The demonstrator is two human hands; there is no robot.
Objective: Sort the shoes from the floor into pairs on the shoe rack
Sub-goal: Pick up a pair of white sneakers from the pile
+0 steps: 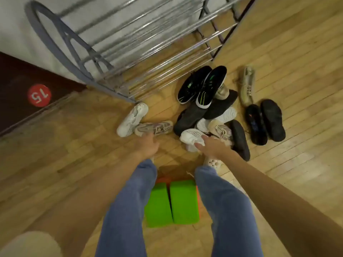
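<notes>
We see the pale wooden plank floor (pixel 278 52) filling most of the frame, smooth and faintly glossy. In the upper middle stands the tall shoe rack (pixel 118 52), grey plastic arched side frames joined by thin shiny chrome bars, its shelves bare. Below it, right of centre, lies the heap of shoes (pixel 207 112): two black knit trainers with green stripes (pixel 202 86) on top, dark grey ones beneath, white ribbed soles showing. At the right sit two black rubber clogs (pixel 265 123) side by side, with a beige lace-up trainer (pixel 246 86) above them. Left of the heap, well apart from it, a white leather trainer (pixel 132 119) touches a grey-beige mesh trainer (pixel 154 127). At bottom centre are two bright green foam blocks (pixel 170 203) between blue denim legs. Our left hand (pixel 148 145) reaches with relaxed, straight fingers, touching the mesh trainer's edge. Our right hand (pixel 208 145) curls its fingers round a white knit trainer (pixel 191 138) at the heap's near edge. Bare floor stays open at the left and far right.
</notes>
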